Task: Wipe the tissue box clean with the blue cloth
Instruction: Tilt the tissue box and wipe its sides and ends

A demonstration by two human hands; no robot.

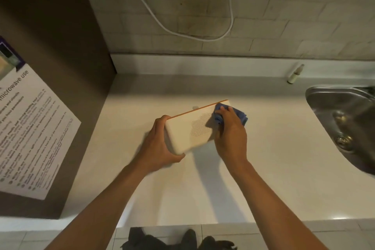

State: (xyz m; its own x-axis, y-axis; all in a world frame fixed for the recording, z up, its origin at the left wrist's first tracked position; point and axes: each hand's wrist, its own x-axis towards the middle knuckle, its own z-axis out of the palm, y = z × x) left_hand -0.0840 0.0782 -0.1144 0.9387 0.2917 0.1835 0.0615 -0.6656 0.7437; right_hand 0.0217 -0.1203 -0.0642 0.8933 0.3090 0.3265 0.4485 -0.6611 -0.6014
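The tissue box (187,132), white with a thin orange strip along its far edge and a patch of small perforations on the face turned up toward the camera, is tipped on its side over the middle of the pale counter (274,168); whether its lower edge rests on the surface cannot be told. The left hand (157,146) is closed around the box's left end, fingers curled over the far corner and thumb under the near one, steadying it. The right hand (230,130) is closed on the blue cloth (240,114), bunched beneath the fingers and pressed against the box's right end near the upper corner. The step in hand looks like wiping this broad face and its right edge. To do it well, the cloth should probably be spread flatter under the fingers so that more of it meets the surface, then drawn in long overlapping passes across the perforated patch toward the left hand, with light pressure so that the box does not twist in the grip. The left hand would then need to shift so the end it covers gets wiped too. A sink (341,119) lies well apart to the right.
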